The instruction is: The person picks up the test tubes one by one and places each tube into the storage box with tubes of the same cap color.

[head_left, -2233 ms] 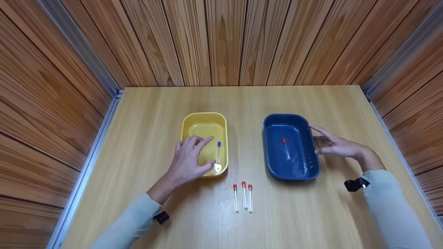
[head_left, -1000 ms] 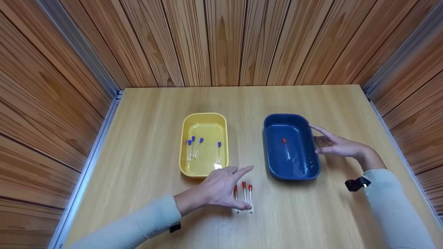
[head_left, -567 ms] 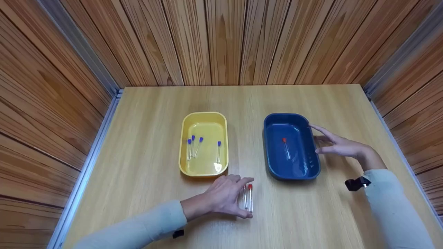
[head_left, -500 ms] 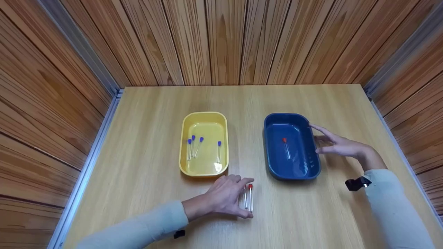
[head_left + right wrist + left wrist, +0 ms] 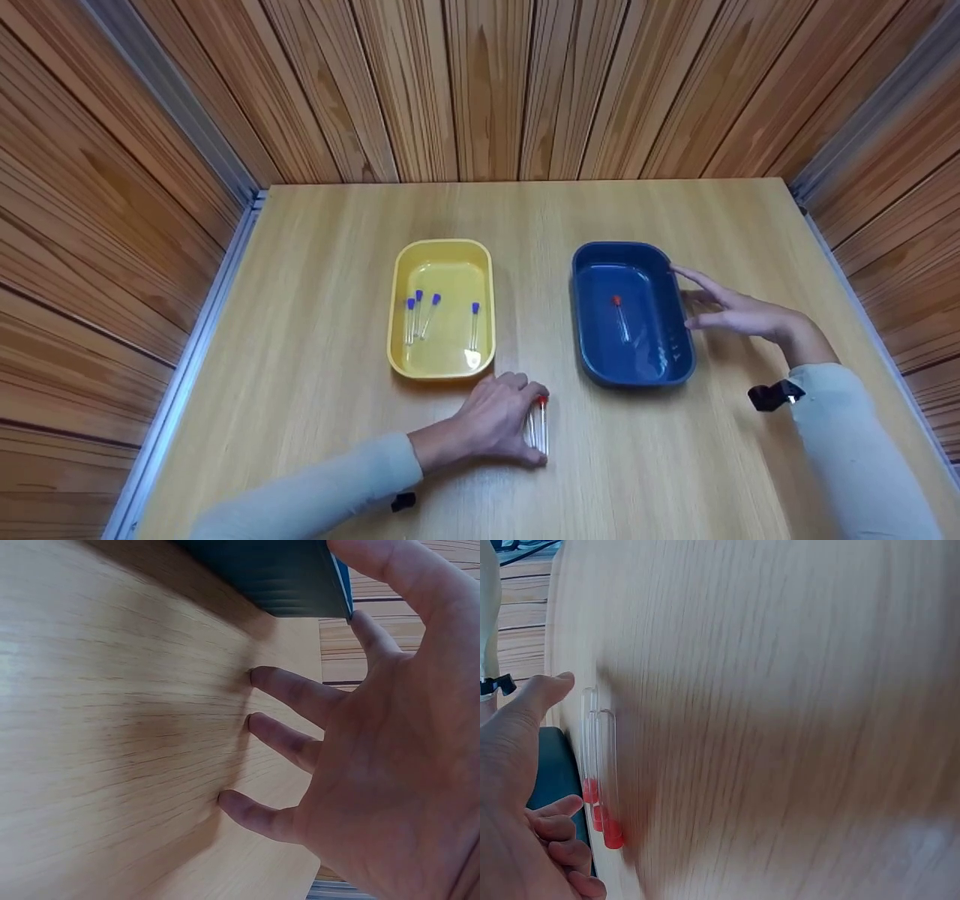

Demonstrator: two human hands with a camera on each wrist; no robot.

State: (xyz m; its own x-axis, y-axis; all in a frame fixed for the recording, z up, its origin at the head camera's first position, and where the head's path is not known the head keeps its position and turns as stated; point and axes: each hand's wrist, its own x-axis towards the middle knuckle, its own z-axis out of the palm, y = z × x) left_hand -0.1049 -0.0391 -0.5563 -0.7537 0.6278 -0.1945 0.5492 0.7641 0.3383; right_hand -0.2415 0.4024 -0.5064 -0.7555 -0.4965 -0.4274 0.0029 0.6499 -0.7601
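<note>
Red-capped tubes (image 5: 543,431) lie on the table (image 5: 322,315), near and left of the blue tray (image 5: 611,360), inside the left hand's (image 5: 495,418) wide thumb-to-finger gap; closing evenly on both ends should keep them together. Right of the tray, the right hand (image 5: 750,313), fingers spread, should press only lightly.

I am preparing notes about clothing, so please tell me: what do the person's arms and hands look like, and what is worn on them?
The left hand and right hand wear no gloves. Plain, pale long sleeves reach to the wrists. A small black device sits at each wrist.
</note>
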